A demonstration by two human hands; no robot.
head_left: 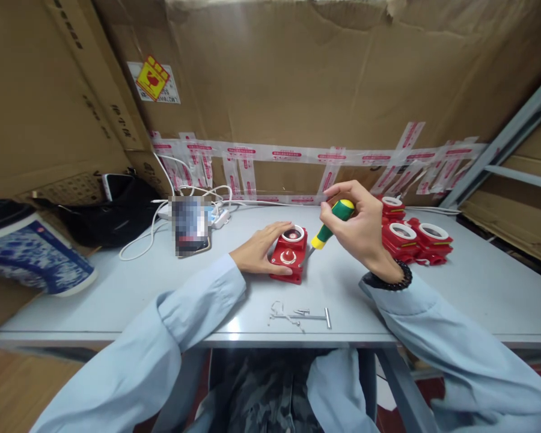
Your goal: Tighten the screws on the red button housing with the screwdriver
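Red unit [293, 255], one: upright white-rimmed round window at its twelve, red knob in a white ring below; resting on the table [171, 307], at the middle of the working area.

Left hand [262, 249], at nine o'clock: grip closed on the red unit, thumb along its lower face, fingers at its upper side.

Screwdriver [333, 221], one, green and yellow: tilted, handle towards one to two o'clock, tip at the unit's right-hand edge — contact too small to confirm.

Right hand [356, 225], at two o'clock: grip closed around the screwdriver handle; black beaded bracelet [403, 276] at the wrist.

T-shaped metal tool [327, 317], between five and six o'clock, lying flat; small metal pieces [302, 311] just beside it.

Further red units [402, 236], a cluster, near three o'clock, white rings uppermost.

Phone-like device [192, 225], pixelated, between nine and ten o'clock; white cables [151, 243] beside it.

Black bag [130, 216], farther out that way.

Patterned cup [40, 249], at nine, tilted in view.

Taped cardboard [297, 78], at twelve — the backdrop.
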